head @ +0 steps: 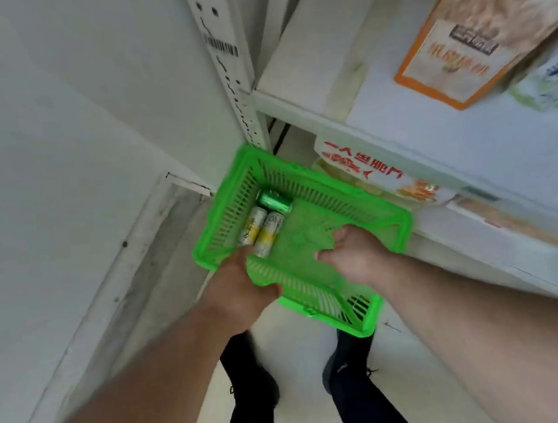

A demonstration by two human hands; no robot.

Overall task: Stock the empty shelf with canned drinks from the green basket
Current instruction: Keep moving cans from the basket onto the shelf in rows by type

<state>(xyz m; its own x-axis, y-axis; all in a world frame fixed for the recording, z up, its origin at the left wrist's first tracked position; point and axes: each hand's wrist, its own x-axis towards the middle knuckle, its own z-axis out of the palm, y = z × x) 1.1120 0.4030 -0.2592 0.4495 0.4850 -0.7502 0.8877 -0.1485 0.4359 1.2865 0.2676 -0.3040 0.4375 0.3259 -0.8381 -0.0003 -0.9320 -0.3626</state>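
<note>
The green basket (385,220) hangs low in front of me, tilted, beside the white shelving. My left hand (240,284) grips its near-left rim. In the basket's far-left corner lie three cans on their sides: one green can (275,202) and two white-and-yellow cans (251,228) (269,234). My right hand (354,255) is inside the basket over its bare bottom, fingers pointing left toward the cans, apart from them and holding nothing. The left part of the white shelf (307,70) above the basket is bare.
An orange-edged bag (478,28) lies on the same shelf to the right. Packets with red lettering (362,168) fill the shelf below. A perforated white upright (232,78) and a white wall stand to the left. My black shoes (254,382) are on the pale floor.
</note>
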